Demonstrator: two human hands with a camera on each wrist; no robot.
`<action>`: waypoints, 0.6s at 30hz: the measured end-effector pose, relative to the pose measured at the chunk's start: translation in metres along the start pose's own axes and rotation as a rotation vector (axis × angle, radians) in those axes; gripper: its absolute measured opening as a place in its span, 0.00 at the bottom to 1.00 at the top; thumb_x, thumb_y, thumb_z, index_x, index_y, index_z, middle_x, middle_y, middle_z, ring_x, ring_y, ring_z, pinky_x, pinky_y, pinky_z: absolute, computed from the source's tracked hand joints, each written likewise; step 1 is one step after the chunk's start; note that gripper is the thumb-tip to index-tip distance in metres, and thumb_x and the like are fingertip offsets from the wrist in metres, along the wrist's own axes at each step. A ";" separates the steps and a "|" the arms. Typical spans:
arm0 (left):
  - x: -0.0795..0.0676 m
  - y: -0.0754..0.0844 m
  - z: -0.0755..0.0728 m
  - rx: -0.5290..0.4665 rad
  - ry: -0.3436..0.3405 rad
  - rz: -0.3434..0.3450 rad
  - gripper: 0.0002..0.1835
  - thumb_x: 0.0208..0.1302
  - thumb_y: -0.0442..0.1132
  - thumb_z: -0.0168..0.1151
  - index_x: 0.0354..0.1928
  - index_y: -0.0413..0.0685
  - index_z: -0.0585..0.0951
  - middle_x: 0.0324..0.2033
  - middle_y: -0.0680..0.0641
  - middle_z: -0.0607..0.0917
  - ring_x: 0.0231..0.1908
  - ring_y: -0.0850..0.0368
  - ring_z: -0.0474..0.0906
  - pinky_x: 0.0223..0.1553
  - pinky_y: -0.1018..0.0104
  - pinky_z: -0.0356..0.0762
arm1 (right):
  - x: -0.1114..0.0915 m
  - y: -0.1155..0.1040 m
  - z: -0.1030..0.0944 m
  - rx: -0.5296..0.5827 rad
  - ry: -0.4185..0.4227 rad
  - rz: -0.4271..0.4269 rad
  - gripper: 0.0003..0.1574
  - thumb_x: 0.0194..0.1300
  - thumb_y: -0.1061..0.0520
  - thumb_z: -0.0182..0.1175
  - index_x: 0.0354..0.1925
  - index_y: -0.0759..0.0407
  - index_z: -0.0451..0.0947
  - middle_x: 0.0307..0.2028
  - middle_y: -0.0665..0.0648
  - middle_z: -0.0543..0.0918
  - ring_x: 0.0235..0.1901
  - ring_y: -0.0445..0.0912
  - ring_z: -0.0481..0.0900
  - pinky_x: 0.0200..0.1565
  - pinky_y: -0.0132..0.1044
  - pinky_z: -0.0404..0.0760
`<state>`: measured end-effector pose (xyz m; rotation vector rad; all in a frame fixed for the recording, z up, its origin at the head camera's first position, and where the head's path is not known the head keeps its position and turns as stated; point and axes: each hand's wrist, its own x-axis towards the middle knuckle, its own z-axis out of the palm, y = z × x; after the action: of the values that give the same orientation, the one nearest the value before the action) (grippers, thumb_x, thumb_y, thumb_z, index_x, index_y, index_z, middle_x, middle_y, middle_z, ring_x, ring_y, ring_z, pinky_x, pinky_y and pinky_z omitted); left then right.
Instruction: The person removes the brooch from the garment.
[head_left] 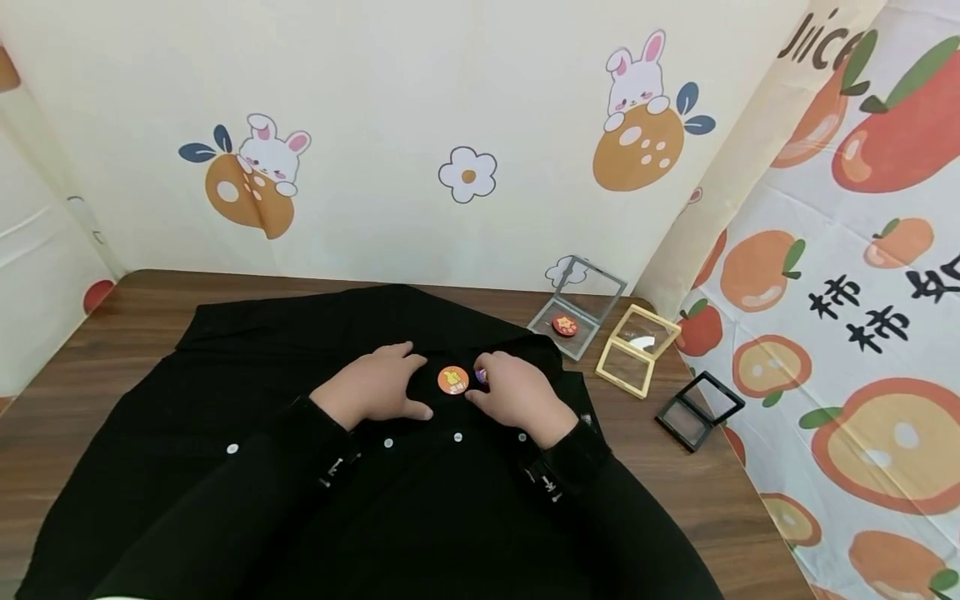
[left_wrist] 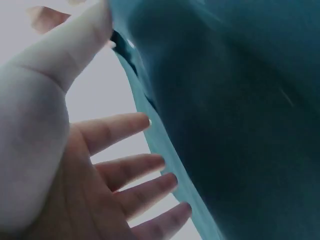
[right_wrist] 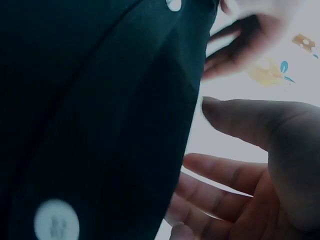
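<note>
A black buttoned shirt (head_left: 315,500) lies spread over the table, and a round orange badge (head_left: 453,380) with a yellow figure sits on it between the hands. My left hand (head_left: 378,383) rests on the cloth left of the badge, thumb and fingers spread. To the right, my right hand (head_left: 521,396) is beside a small purple badge (head_left: 481,376), mostly hidden behind its fingers. In the right wrist view, the right thumb (right_wrist: 235,117) and fingers stand apart near the cloth's edge. The left wrist view shows the left fingers (left_wrist: 130,170) fanned out, with nothing between them.
At the right stand three hinged cases with clear windows: a grey one (head_left: 542,327) holding a red badge (head_left: 564,325), a cream one (head_left: 626,367) and a black one (head_left: 686,423). White buttons (head_left: 458,437) line the shirt. A printed curtain (head_left: 465,242) hangs behind the wooden table (head_left: 697,508).
</note>
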<state>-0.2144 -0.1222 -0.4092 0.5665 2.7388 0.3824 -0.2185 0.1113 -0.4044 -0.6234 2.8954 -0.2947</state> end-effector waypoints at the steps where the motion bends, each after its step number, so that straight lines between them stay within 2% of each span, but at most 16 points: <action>1: 0.004 0.003 0.001 -0.009 -0.005 0.009 0.44 0.64 0.63 0.69 0.74 0.44 0.71 0.76 0.33 0.61 0.74 0.33 0.59 0.69 0.37 0.62 | 0.001 -0.001 0.002 0.000 -0.014 -0.006 0.24 0.69 0.43 0.69 0.56 0.55 0.81 0.45 0.52 0.82 0.38 0.43 0.79 0.44 0.42 0.80; 3: 0.010 0.009 0.004 -0.012 -0.008 0.030 0.41 0.69 0.62 0.65 0.75 0.44 0.70 0.76 0.34 0.62 0.74 0.34 0.59 0.70 0.39 0.63 | 0.002 -0.003 0.006 0.001 -0.033 -0.015 0.23 0.69 0.44 0.69 0.56 0.54 0.81 0.43 0.51 0.82 0.36 0.42 0.78 0.42 0.41 0.79; 6: 0.016 0.015 0.006 0.014 -0.004 0.046 0.35 0.75 0.54 0.61 0.75 0.42 0.69 0.76 0.34 0.62 0.74 0.35 0.60 0.70 0.41 0.64 | 0.004 -0.006 0.010 0.002 -0.035 -0.022 0.20 0.70 0.45 0.69 0.54 0.53 0.82 0.41 0.49 0.81 0.34 0.42 0.77 0.40 0.40 0.78; 10: 0.020 0.016 0.009 0.033 0.009 0.016 0.33 0.75 0.44 0.62 0.76 0.41 0.66 0.77 0.34 0.61 0.74 0.36 0.60 0.71 0.43 0.63 | 0.006 -0.008 0.012 -0.001 -0.009 -0.038 0.10 0.72 0.48 0.67 0.44 0.51 0.82 0.36 0.48 0.80 0.30 0.41 0.76 0.37 0.39 0.77; 12: 0.021 0.014 0.010 0.035 0.008 0.004 0.35 0.74 0.45 0.64 0.77 0.41 0.65 0.77 0.34 0.60 0.74 0.37 0.59 0.72 0.44 0.61 | 0.007 -0.008 0.013 -0.011 0.000 -0.042 0.07 0.73 0.50 0.66 0.38 0.50 0.81 0.32 0.47 0.78 0.28 0.41 0.75 0.35 0.39 0.76; 14: 0.022 0.014 0.012 0.032 0.004 0.004 0.38 0.73 0.47 0.66 0.77 0.41 0.65 0.77 0.33 0.60 0.75 0.36 0.58 0.73 0.44 0.59 | 0.007 -0.008 0.014 -0.029 -0.005 -0.039 0.09 0.74 0.51 0.65 0.34 0.49 0.79 0.29 0.46 0.76 0.26 0.42 0.74 0.33 0.39 0.75; 18: 0.025 0.013 0.015 0.046 0.005 0.013 0.42 0.69 0.52 0.68 0.77 0.40 0.65 0.76 0.32 0.60 0.75 0.35 0.56 0.74 0.44 0.57 | 0.008 -0.007 0.015 -0.063 -0.023 -0.033 0.13 0.72 0.49 0.67 0.30 0.48 0.76 0.28 0.46 0.75 0.25 0.41 0.73 0.32 0.38 0.74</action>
<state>-0.2261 -0.0969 -0.4253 0.5968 2.7561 0.3252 -0.2203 0.0997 -0.4180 -0.6808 2.8849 -0.2004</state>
